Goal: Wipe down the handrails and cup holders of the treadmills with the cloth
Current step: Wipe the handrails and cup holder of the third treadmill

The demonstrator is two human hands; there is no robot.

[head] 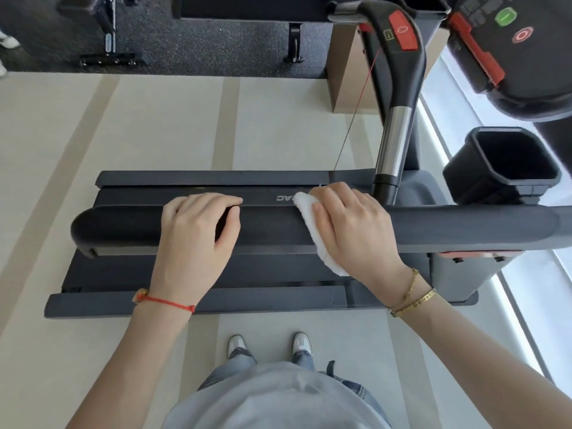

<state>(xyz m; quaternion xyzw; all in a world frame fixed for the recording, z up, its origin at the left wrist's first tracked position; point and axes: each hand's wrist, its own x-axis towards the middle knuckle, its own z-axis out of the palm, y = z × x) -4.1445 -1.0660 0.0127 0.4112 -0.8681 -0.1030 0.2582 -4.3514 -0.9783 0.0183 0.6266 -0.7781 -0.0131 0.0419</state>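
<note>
A black padded handrail runs left to right across the middle of the view. My left hand rests on top of it with the fingers curled over the rail. My right hand presses a white cloth around the rail, just right of centre. The cloth wraps over the top and hangs below the rail. A black cup holder sits at the right, beyond the rail. The console with green and red buttons is at the top right.
The treadmill deck lies below the rail. A second handlebar with a red stop button and a red safety cord rises behind my right hand. A brown box and dark gym equipment stand at the back. A bright window strip runs along the right.
</note>
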